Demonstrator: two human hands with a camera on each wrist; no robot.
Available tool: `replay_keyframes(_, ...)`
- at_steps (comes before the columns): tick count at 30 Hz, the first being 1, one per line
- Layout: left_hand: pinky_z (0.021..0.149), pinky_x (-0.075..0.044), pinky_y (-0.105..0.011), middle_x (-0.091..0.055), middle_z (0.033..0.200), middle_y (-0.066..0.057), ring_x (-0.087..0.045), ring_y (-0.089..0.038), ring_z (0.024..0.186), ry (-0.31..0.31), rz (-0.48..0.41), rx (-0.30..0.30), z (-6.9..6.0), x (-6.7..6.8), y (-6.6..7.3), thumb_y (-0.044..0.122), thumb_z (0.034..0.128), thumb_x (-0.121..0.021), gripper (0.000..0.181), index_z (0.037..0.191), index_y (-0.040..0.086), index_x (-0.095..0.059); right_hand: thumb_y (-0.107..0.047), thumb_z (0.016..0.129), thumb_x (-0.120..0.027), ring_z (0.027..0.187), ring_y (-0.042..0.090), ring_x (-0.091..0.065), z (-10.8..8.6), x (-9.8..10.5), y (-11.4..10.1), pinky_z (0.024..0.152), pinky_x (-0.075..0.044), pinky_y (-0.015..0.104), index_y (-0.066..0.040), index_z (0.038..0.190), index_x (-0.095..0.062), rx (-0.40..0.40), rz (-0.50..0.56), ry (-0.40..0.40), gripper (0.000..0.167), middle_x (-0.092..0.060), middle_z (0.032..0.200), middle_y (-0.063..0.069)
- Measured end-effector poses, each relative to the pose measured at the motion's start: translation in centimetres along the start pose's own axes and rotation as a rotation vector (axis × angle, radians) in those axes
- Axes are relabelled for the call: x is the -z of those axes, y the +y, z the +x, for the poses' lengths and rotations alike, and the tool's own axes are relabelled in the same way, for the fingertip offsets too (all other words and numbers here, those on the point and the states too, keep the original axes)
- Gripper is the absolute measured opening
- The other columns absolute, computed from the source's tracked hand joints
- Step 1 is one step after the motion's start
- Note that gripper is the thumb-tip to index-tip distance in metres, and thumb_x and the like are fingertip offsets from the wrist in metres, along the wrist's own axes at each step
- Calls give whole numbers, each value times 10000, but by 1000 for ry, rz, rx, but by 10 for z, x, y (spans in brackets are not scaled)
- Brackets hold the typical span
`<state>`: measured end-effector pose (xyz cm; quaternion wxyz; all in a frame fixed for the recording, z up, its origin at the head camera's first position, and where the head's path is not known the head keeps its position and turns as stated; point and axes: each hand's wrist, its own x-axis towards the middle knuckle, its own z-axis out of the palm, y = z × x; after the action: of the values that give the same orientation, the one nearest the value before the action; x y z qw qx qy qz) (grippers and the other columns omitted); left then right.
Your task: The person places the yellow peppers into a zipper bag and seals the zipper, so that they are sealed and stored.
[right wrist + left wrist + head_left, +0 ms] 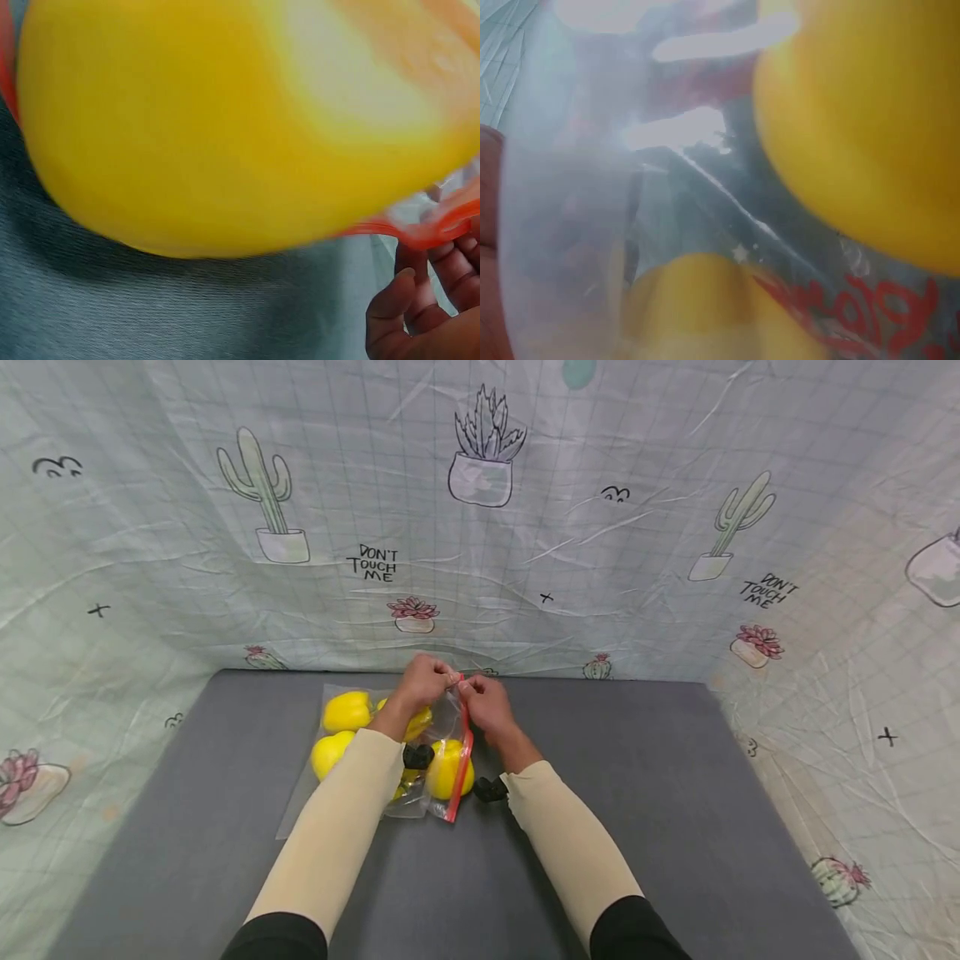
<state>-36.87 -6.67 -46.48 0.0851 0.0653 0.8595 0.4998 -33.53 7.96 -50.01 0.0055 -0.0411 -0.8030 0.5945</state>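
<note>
A clear zip bag (447, 717) with a red zip strip (466, 745) lies on the table. Several yellow bell peppers (347, 711) show through its plastic. One yellow bell pepper (448, 768) sits at the mouth, with the strip running across it; in the right wrist view this pepper (187, 135) fills most of the picture. At the strip's far end my left hand (422, 681) pinches the bag's edge. Close beside it, my right hand (487, 703) pinches the same strip between thumb and fingers. Blurred plastic with red print (892, 311) covers the left wrist view.
The grey table (637, 793) reaches back to a hanging cloth (570, 543) printed with cacti, which also rises on both sides. Small black wrist devices (491, 790) sit below both hands, near the bag.
</note>
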Motion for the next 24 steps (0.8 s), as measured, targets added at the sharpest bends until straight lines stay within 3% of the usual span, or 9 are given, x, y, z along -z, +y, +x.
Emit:
replay_keyframes(8,730,-460,-286,-697,1191,-202,-576,-236,907,90,-15,76,0,-1,1,174,1060,-592,271,1089,-45,-749,-233,1074,-577,693,184,-512,-14,-3,7,604,-440,258,-59,897,-655,-108,2,-60,261,-550,799,30)
replay_keyframes(13,690,-446,-272,-683,1135,-175,-549,-201,845,79,-29,79,0,0,0,182,1064,-588,273,1071,-44,-741,-211,1090,-529,573,155,-456,-21,-2,4,528,-401,257,-68,913,-610,-125,-29,-100,241,-537,735,19)
replay_keyframes(17,692,-427,-292,-644,1048,-129,-515,-197,818,56,-46,82,-1,0,-2,193,1075,-572,273,1035,-32,-721,-222,1107,-463,481,151,-399,-27,2,0,449,-382,261,-82,935,-554,-166,-83,-176,240,-520,695,14)
replay_keyframes(24,781,-460,-326,-649,1129,-153,-531,-221,892,48,-68,68,-2,-2,-2,184,1079,-561,274,1094,-42,-717,-298,1127,-407,537,173,-480,-30,15,-5,458,-520,282,-90,1051,-561,-250,-118,-312,270,-543,792,39)
